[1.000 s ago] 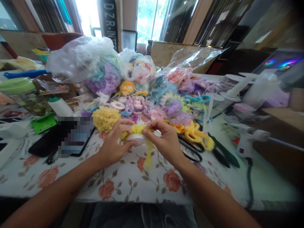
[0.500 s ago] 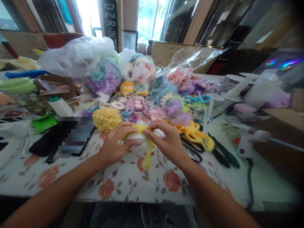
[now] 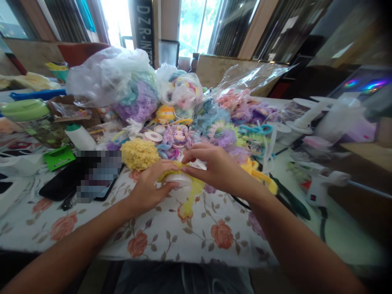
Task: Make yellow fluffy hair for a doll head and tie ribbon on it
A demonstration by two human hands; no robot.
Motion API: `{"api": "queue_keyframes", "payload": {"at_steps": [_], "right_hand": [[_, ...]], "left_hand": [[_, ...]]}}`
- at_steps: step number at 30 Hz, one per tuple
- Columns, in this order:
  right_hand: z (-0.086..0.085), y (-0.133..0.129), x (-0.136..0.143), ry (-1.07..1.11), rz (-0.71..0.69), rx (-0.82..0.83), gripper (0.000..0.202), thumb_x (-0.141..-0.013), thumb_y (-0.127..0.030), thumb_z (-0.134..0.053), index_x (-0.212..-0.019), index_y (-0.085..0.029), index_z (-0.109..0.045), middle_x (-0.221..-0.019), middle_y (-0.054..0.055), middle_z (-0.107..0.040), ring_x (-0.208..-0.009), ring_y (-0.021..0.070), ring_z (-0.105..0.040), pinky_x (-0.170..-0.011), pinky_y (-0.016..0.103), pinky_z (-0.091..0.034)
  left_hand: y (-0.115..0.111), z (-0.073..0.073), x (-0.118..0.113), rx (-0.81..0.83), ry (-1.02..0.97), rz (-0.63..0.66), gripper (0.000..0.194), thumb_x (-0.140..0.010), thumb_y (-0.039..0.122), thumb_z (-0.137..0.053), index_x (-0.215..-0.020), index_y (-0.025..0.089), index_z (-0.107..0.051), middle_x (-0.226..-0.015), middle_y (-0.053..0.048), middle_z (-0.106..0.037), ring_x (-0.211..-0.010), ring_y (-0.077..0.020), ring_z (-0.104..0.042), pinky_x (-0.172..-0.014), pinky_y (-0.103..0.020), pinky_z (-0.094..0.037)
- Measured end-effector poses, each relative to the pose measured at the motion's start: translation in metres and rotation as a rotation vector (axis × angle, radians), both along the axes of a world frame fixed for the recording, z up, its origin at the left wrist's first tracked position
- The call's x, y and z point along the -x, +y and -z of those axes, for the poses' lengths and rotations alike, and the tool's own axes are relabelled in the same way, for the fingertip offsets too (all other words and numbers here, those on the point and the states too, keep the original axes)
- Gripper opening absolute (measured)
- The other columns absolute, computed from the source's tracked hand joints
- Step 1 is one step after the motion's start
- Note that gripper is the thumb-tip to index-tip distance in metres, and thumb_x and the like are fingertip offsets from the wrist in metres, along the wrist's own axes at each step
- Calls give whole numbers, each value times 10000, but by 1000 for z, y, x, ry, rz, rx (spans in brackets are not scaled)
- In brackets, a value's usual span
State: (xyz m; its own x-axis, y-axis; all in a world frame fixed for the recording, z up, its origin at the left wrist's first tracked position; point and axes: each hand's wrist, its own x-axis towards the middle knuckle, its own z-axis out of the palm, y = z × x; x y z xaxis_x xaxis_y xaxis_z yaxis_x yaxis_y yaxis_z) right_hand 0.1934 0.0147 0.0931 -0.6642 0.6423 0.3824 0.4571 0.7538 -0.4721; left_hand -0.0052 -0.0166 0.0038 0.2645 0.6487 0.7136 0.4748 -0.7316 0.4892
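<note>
My left hand [image 3: 147, 188] is closed round the left side of a small white round piece [image 3: 178, 179], thumb at its lower edge. Sheer yellow ribbon [image 3: 192, 198] runs along the top of this piece, and a loose tail hangs over the floral cloth. At the upper edge, my right hand [image 3: 217, 167] pinches the ribbon between thumb and fingers. A fluffy yellow pompom [image 3: 140, 154] sits just beyond my left hand. The underside of the white piece is hidden.
A phone [image 3: 101, 179] and a green box [image 3: 59, 158] lie left. Behind are a doll head [image 3: 180, 135], bagged colourful tulle [image 3: 139, 100] and ribbon spools [image 3: 153, 136]. A white glue gun [image 3: 318, 185] with its cord stands right, near dark-green-handled scissors [image 3: 294, 200].
My right hand has moved slightly left and up along the ribbon, its wrist turning flatter over the table. The left hand keeps its hold. The view has shifted a little.
</note>
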Motion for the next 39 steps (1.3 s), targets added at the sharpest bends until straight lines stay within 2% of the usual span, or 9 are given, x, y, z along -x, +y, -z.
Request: {"api": "queue_keyframes", "payload": {"at_steps": [7,13,16,20,27,33,39], "right_hand": [[9,0,3,28,4,16,52,-801,-141,-614,-759,-165,-635,-767,7,-618,-743,132,-569,-699,259,-416],[6,3,5,-20,-15,12,94,-786,-116,-617,-709,-165,-639,-746,5,-618,-735,132,-562,-712,265,-410],[2,6,3,-34,-44,97,56,-797,-168,-632,-756,-166,-670,-762,11,-645,-739,136,-579,-704,262,-424],[-3,7,0,3,-86,204,158,-862,-275,-580,-898,-168,-690,-855,29,-688,-791,142,-611,-732,258,-447],[-4,5,9,-138,-25,50,110,-819,-245,-617,-816,-162,-689,-811,31,-665,-757,141,-587,-710,263,-409],[-14,7,18,-304,-4,33,114,-774,-222,-623,-821,-149,-697,-788,44,-665,-710,146,-563,-647,261,-366],[-15,10,25,-346,4,45,51,-717,-161,-616,-678,-164,-650,-658,14,-623,-609,128,-517,-567,256,-313]], "left_hand": [[-2,1,2,65,-42,-4,363,-783,297,-695,-1114,230,-562,-1093,-47,-664,-1046,-186,-616,-926,-315,-485],[-2,0,3,143,-69,13,384,-773,312,-701,-1119,229,-555,-1100,-50,-658,-1039,-193,-618,-923,-307,-488],[-2,0,4,181,-51,34,421,-774,313,-701,-1145,225,-522,-1128,-53,-640,-1055,-188,-612,-930,-298,-485],[-1,1,4,242,-62,62,451,-785,321,-689,-1177,235,-483,-1169,-61,-607,-1094,-196,-593,-945,-315,-481],[-3,4,4,340,-121,120,553,-781,327,-690,-1260,262,-422,-1254,-81,-558,-1194,-206,-534,-1002,-338,-452],[-2,6,4,314,-118,125,555,-789,311,-685,-1269,266,-412,-1261,-73,-556,-1199,-201,-527,-1009,-336,-449],[-3,5,5,274,-89,115,544,-783,293,-692,-1261,256,-436,-1242,-84,-574,-1185,-211,-539,-1007,-362,-453]]}}
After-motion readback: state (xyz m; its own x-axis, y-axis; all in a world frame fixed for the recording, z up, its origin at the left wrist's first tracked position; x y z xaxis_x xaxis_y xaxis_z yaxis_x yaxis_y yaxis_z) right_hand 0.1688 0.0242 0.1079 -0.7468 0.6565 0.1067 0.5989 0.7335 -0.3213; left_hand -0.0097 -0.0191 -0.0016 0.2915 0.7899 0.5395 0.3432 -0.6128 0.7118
